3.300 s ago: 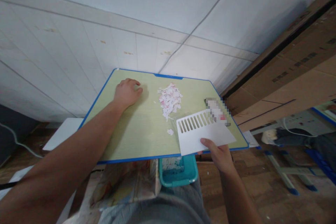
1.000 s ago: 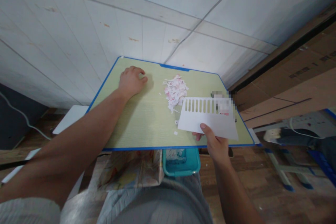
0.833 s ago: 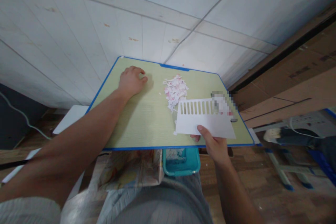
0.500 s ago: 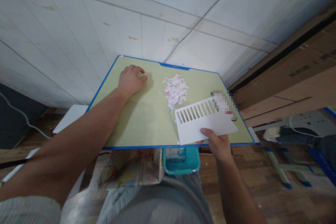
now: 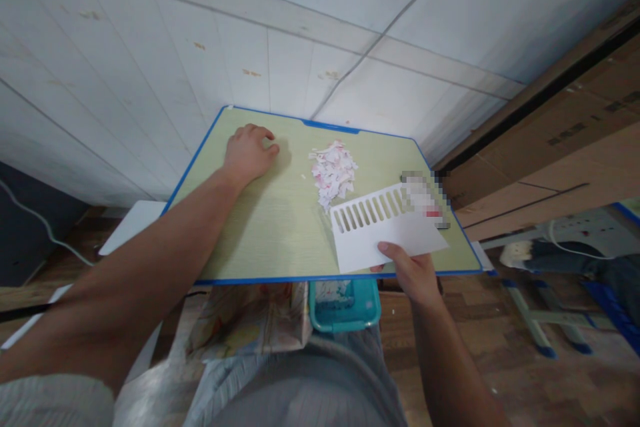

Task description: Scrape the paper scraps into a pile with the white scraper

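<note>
My left hand (image 5: 250, 152) rests on the left half of the pale green tabletop (image 5: 280, 227), fingers loosely curled and the thumb apart from them, holding nothing. To its right lies a heap of torn paper scraps (image 5: 334, 170), white with some pink. My right hand (image 5: 413, 272) grips the front edge of a white sheet (image 5: 385, 233), thumb on top and fingers beneath. A row of long slots is cut along the sheet's far side. Something clear and see-through (image 5: 324, 221) shows at its left edge. A pixelated item (image 5: 425, 197) is at its far right corner.
Below the table's front edge stands a turquoise tub (image 5: 345, 320) with pale bits inside, beside a patterned cloth (image 5: 250, 327). A white panelled wall (image 5: 240, 60) backs the table. Cardboard boxes (image 5: 545, 153) stand at the right. A person's leg (image 5: 565, 260) shows beyond.
The white sheet in my right hand has shifted very slightly left and away from me. My left hand and the scraps stay in place.
</note>
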